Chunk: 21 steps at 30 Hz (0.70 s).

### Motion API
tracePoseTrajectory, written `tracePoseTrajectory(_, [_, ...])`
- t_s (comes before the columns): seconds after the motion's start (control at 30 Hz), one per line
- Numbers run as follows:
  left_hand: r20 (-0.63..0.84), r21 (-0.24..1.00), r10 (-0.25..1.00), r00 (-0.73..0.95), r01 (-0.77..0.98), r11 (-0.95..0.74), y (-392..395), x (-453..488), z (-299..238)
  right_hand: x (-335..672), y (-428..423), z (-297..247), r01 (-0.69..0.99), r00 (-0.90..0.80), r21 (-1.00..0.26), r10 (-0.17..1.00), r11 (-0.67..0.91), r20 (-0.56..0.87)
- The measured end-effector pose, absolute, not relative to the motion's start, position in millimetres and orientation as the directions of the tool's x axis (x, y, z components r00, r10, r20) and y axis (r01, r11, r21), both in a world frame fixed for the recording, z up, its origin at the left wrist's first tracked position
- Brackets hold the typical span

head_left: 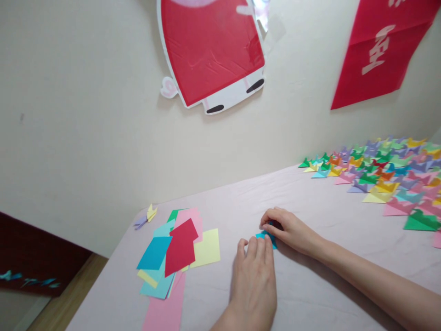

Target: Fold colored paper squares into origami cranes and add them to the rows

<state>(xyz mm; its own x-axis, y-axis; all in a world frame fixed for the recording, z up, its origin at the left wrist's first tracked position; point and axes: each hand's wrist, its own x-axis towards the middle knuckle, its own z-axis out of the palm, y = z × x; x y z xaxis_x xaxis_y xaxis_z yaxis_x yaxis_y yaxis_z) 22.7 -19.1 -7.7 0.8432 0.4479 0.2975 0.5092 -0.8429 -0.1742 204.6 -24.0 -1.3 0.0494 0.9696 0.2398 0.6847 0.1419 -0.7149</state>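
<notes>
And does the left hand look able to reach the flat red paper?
Probably yes: the red paper lies uppermost, with only a flat, pale yellow paper sheet between it and the left hand.

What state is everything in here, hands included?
Blue paper: partly covered, folds unclear
Left hand: bent, touching that paper
Right hand: curled, at that paper
Loose sheets: flat, overlapping
Paper figures: folded, grouped together
Yellow piece: folded
Purple piece: folded
Pale cloth: lightly wrinkled
Red banner: hung up, creased
Red-and-white cutout: put up, wrinkled
</notes>
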Motion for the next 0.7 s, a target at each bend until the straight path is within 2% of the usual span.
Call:
tracePoseTrajectory(0.27, [0.301, -0.105, 0.493, 0.816, 0.542, -0.834, -17.6, 27.6, -6.5, 205.2, -20.6, -6.9, 0.688, 0.097, -0.714, 0.959, 0.129, 0.267])
tracePoseTrajectory(0.47, [0.371, -0.112, 0.475, 0.798, 0.546, -0.830, -17.8, 25.6, -14.9, 207.4, -16.6, -14.0, 0.720, 0.086, -0.681, 0.957, 0.133, 0.277])
tracePoseTrajectory(0.7, [0.347, -0.161, 0.450, 0.823, 0.525, -0.836, -18.0, 26.2, -14.8, 209.4, -13.8, -14.5, 0.767, 0.078, -0.633, 0.963, 0.107, 0.257])
